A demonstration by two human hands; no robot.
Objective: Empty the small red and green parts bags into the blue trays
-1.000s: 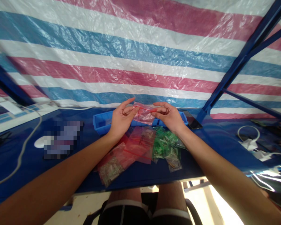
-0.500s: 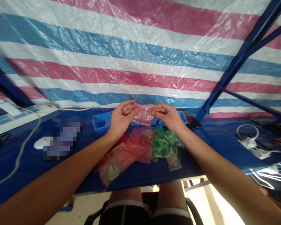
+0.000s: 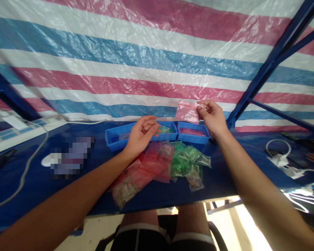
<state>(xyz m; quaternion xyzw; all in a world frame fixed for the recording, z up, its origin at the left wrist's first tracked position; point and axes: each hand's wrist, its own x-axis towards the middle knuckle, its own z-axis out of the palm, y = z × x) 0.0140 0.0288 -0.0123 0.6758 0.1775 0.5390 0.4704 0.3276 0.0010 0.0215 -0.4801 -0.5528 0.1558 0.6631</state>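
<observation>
Pink bag (image 3: 187, 113): right grip (image 3: 214, 116) pinches its edge; left grip (image 3: 141, 135) loosely curled, empty; small blue bin (image 3: 193, 138) sits below right grip.

I see the right hand (image 3: 213, 116) pinch a pink bag (image 3: 187, 112), the left hand (image 3: 141, 133) loosely curled by the long bin (image 3: 117, 144).

Left hand (image 3: 141, 136), right hand (image 3: 214, 118) and forearms (image 3: 102, 183) bare; shorts (image 3: 151, 241) black, with white hems (image 3: 191, 238) and thin pale stripe (image 3: 137, 240).
</observation>
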